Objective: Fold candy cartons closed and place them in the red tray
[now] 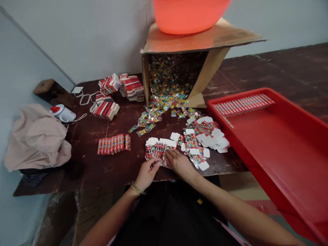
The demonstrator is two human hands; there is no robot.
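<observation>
A row of small printed candy boxes (156, 150) stands close together near the table's front edge, white flaps sticking up. My left hand (148, 173) is at the near side of this row, its thumb and forefinger pinched on a white flap. From the right, my right hand (180, 164) curls its fingers over the near right end of the row, on a box mostly hidden beneath them. Right beside it lies a loose pile of flattened candy boxes (214, 139). Small clear packets of colourful candy (151, 118) spill across the table beyond the row.
A cardboard box (217, 65) on its side holds many candy packets, a red basin (192, 15) on top. A red tray (289, 136) with lined-up boxes stands right. Closed boxes (112, 144), bundled cartons (132, 87), a white mug (64, 113) and beige cloth (38, 136) are left.
</observation>
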